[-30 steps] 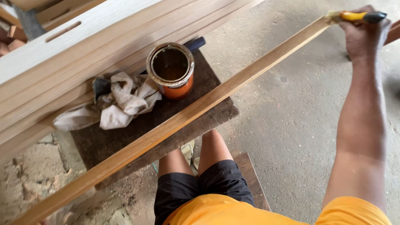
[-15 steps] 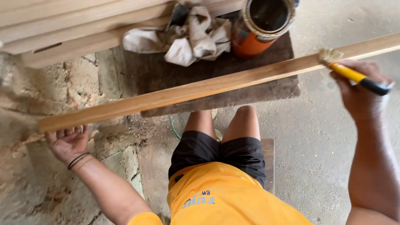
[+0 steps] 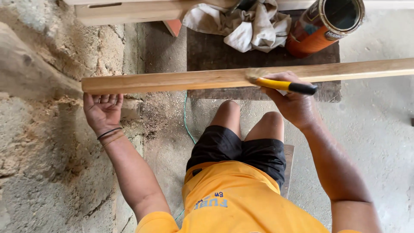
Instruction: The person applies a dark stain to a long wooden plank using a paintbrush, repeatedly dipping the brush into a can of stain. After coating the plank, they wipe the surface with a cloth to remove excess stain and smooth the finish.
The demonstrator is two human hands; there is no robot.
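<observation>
Wooden slat (image 3: 194, 80) lay crosswise over dark surface (image 3: 207, 51) above knees, left hand (image 3: 102, 111) cupped open under its end, right hand (image 3: 293, 103) clamped on yellow-handled brush (image 3: 280, 84) – bristles on slat, orange can (image 3: 321, 26) and rag (image 3: 250, 23) behind.

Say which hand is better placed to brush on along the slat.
Right. The right hand already holds the brush with bristles on the slat; the left hand supports its end.
</observation>
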